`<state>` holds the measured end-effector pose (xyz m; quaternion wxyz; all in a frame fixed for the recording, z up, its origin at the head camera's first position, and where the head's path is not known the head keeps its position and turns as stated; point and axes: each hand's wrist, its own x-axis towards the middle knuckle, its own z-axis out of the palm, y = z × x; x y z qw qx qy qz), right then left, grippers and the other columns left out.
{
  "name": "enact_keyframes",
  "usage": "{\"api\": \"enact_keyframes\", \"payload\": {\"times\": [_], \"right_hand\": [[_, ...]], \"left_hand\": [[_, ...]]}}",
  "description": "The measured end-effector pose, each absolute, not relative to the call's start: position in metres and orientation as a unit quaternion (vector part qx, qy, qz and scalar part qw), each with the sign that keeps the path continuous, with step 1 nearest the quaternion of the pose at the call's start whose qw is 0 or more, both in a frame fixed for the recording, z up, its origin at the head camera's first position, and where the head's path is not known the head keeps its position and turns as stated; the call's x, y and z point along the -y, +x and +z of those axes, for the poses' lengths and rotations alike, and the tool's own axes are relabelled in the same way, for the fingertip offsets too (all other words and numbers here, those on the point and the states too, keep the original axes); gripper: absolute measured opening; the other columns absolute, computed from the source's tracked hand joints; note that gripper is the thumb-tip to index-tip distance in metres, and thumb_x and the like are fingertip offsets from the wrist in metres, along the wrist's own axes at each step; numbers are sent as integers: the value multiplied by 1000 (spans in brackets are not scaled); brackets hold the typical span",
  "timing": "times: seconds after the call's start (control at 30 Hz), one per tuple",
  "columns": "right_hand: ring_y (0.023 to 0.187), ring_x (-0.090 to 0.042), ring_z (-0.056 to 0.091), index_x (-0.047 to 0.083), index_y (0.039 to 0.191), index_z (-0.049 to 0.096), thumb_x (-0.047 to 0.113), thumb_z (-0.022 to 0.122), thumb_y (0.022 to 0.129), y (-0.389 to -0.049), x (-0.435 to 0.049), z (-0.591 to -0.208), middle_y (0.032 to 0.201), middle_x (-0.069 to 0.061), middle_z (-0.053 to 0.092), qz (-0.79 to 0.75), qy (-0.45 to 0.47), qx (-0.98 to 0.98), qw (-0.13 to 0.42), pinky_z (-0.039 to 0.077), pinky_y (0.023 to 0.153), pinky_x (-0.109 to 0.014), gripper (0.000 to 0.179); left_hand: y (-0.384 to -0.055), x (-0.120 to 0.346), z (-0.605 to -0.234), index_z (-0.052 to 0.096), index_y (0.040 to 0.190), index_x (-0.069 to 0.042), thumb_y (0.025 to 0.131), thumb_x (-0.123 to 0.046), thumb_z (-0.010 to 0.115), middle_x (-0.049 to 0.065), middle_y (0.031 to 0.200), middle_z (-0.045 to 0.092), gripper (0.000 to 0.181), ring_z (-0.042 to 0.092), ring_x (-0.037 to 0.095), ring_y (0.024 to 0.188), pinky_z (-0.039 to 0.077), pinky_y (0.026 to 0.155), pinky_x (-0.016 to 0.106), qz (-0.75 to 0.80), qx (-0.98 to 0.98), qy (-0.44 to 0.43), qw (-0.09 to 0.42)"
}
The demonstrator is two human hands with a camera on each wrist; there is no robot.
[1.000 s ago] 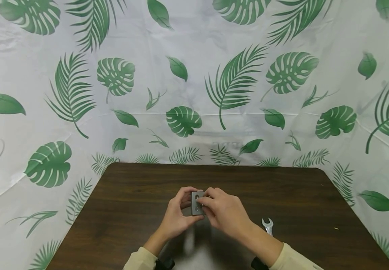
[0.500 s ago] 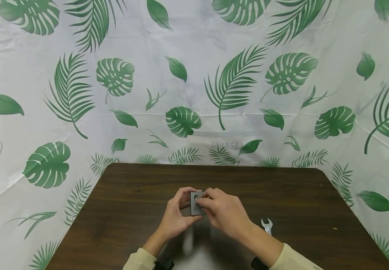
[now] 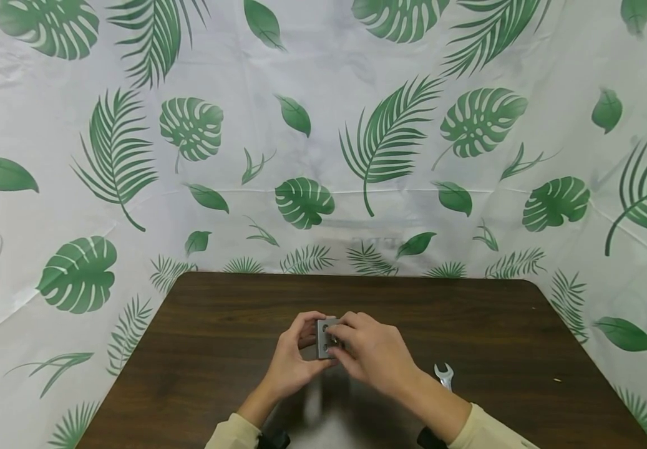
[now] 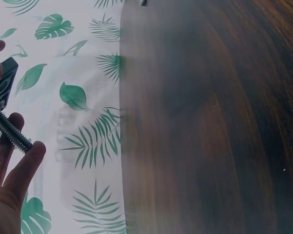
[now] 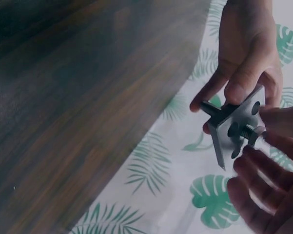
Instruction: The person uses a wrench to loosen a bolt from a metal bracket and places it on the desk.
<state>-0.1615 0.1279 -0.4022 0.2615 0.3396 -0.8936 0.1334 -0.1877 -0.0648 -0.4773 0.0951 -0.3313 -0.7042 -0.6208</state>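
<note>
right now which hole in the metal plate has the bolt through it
The middle hole: the bolt runs through it. The other holes in view, nearer the edges of the metal plate, have no bolt.

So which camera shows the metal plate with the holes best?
The right wrist view: there the metal plate shows its face, several holes and a bolt in it. In the head view, the right hand covers part of it; the left wrist view catches only a dark part near the frame's left edge.
</note>
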Motion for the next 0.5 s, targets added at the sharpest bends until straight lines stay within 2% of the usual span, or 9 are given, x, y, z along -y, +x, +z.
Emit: {"api": "enact_keyframes", "payload": {"times": [0.07,0.13,0.23,0.33,0.4,0.5], "right_hand": [[67,-6,56,20,100,76,36,79,82,-161,-127,-401,83,10,61,127,312,905,260,46,48,-22,24],[62,-5,53,22,98,76,38,78,83,-161,-126,-400,76,12,58,120,296,913,253,43,46,-22,22],[66,-5,55,22,95,76,27,81,81,-161,-127,-400,79,12,59,130,317,906,249,47,49,-22,16],[76,-7,58,21,98,76,17,83,78,-160,-128,-400,90,9,61,143,349,892,250,52,56,-23,21],[77,-7,58,21,100,75,22,82,80,-160,-128,-400,92,9,62,141,340,896,249,51,54,-23,21],[66,-5,55,21,99,75,36,79,83,-159,-127,-400,83,11,61,136,300,913,242,45,48,-21,22]], "left_hand": [[-187,65,-477,48,132,-9,75,-6,85,9,132,61,69,64,24,111,56,84,39,-620,703,-334,97],[-187,65,-477,47,133,-9,74,-4,85,9,132,61,70,64,23,112,56,85,39,-617,703,-339,99],[-185,65,-472,47,133,-8,74,-3,85,10,132,60,70,64,23,112,56,85,39,-618,705,-336,93],[-186,65,-473,47,133,-8,74,-5,86,10,132,60,70,64,23,112,56,85,39,-622,704,-331,89],[-188,65,-478,47,133,-11,75,-8,86,8,132,61,70,64,23,111,56,85,38,-624,702,-331,90],[-188,65,-478,48,132,-10,74,-7,86,8,131,61,70,64,23,111,56,85,38,-624,701,-333,93]]}}
